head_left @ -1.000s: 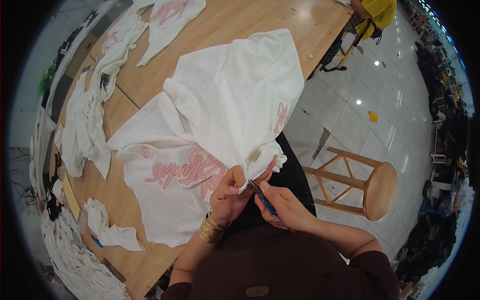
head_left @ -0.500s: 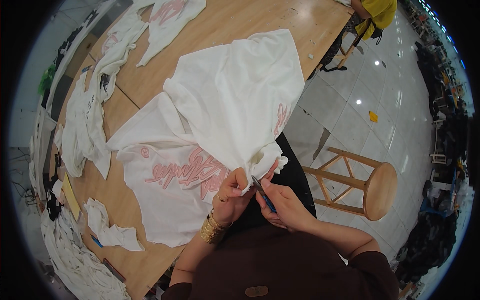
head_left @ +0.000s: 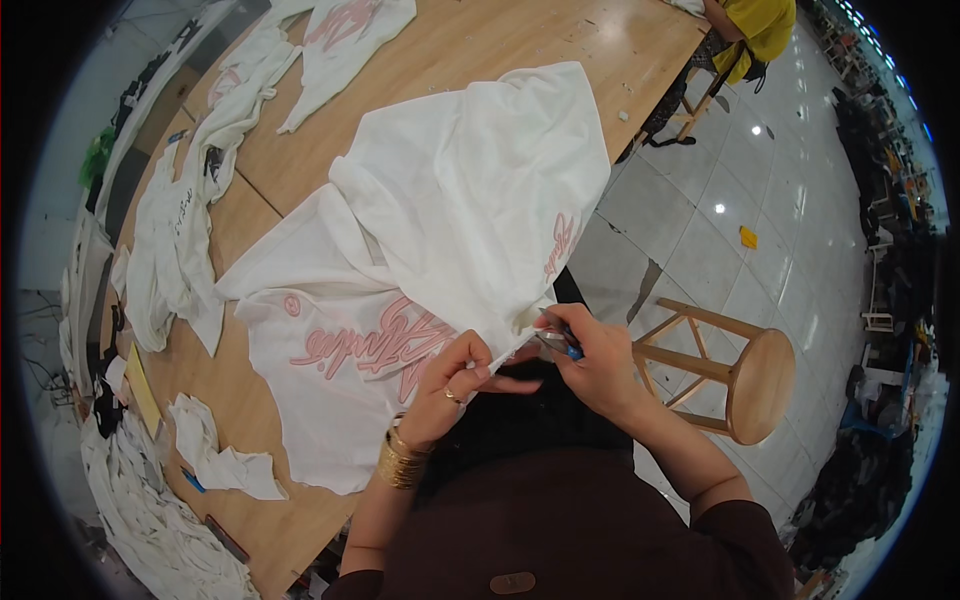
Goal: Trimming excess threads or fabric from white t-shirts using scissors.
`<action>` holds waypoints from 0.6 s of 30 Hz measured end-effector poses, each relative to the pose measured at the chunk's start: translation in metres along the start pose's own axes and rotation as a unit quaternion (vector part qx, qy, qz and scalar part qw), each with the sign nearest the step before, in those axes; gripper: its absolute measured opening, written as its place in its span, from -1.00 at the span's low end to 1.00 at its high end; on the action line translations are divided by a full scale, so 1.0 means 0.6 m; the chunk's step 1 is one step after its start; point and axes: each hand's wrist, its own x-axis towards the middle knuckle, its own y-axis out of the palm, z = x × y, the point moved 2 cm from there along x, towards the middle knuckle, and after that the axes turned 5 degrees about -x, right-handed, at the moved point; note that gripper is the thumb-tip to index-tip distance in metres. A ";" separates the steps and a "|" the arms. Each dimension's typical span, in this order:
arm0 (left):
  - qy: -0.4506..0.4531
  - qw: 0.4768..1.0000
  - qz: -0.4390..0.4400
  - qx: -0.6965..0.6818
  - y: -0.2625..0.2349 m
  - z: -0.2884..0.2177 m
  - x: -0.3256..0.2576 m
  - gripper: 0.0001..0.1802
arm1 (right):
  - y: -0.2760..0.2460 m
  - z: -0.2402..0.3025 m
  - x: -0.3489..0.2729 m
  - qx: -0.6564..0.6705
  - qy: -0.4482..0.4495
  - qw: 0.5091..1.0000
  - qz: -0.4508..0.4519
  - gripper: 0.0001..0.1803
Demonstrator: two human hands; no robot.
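Note:
A white garment point(head_left: 470, 190) with pink script lettering is spread over the near right part of the table, one end gathered toward my lap. My left hand point(head_left: 445, 395) pinches the edge of that gathered end between thumb and fingers, one finger stretched out beneath it. Small thread snips point(head_left: 573, 351) with a blue part are gripped in my right hand point(head_left: 600, 365). Their metal blades lie beside the garment's edge, just right of my left fingertips. My right fingers also touch the cloth there; whether the blades are on a thread I cannot tell.
More white garments point(head_left: 165, 250) lie along the table's point(head_left: 255, 400) left side, with a pile of white cloth point(head_left: 150, 520) at the lower left. A wooden stool point(head_left: 765, 385) stands on the tiled floor at right. A person in yellow point(head_left: 755, 30) sits at the far right corner.
My right hand has moved up and right with the snips, their blades now pointing leftward. My left hand has shifted slightly left and lower, drawing the cloth edge taut between the hands.

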 end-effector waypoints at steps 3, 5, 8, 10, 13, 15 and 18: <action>-0.038 0.966 -0.042 0.251 0.003 -0.030 -0.005 -0.88 | -0.009 0.003 -0.003 -0.013 -0.043 0.999 -0.012 -0.70; -0.043 0.851 -0.071 0.518 0.019 -0.049 -0.008 -0.84 | -0.010 0.007 -0.005 0.000 -0.060 0.998 -0.011 -0.71; 0.026 0.787 -0.081 0.611 0.046 -0.067 -0.007 -0.81 | -0.017 0.015 -0.002 0.003 -0.077 0.997 -0.011 -0.71; 0.072 0.771 -0.085 0.626 0.062 -0.064 0.002 -0.81 | -0.021 0.022 0.000 -0.001 -0.080 0.997 -0.005 -0.70; 0.164 0.749 -0.081 0.637 0.062 -0.050 0.016 -0.83 | -0.023 0.023 -0.003 -0.010 -0.093 0.996 -0.005 -0.70; 0.209 0.743 -0.072 0.632 0.061 -0.048 0.017 -0.86 | -0.028 0.021 -0.003 -0.015 -0.103 0.995 -0.010 -0.69; 0.050 0.887 -0.115 0.444 0.058 -0.046 0.015 -0.91 | -0.034 0.011 -0.001 -0.020 -0.064 0.998 -0.021 -0.69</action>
